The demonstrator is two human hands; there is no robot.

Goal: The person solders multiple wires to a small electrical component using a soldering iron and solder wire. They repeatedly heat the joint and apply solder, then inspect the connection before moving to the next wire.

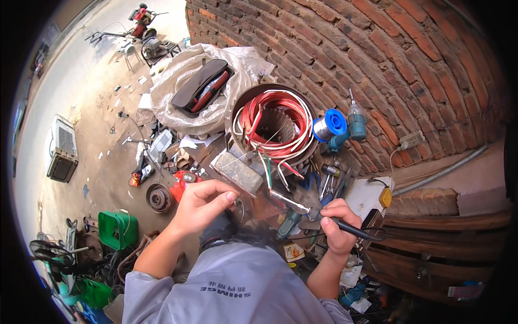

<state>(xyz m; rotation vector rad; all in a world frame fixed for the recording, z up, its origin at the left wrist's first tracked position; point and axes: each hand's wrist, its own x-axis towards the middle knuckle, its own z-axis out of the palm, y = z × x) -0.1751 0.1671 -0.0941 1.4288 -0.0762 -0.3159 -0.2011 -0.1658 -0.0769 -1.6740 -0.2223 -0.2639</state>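
My right hand (pixel 338 227) grips a soldering iron (pixel 349 228); its metal tip reaches up-left to the wire ends (pixel 274 166) hanging from a motor stator (pixel 278 129) with red and white coiled windings, and faint smoke hangs there. My left hand (pixel 208 202) has thumb and index finger pinched on what looks like a thin wire (pixel 240 204), just below a dusty metal box (pixel 237 173) on the stator's housing (pixel 237 110). A blue spool of solder (pixel 328 125) stands right of the windings, beside a teal-and-clear bottle-like tool (pixel 356 121).
A brick wall (pixel 388 65) rises behind the work, with a power socket (pixel 411 139). A sack with a tool bag (pixel 199 86) lies beyond. Scattered tools, a green container (pixel 118 229), an appliance (pixel 62 148) and machinery (pixel 145 32) sit on the ground to the left. Wooden boards (pixel 431 237) are at right.
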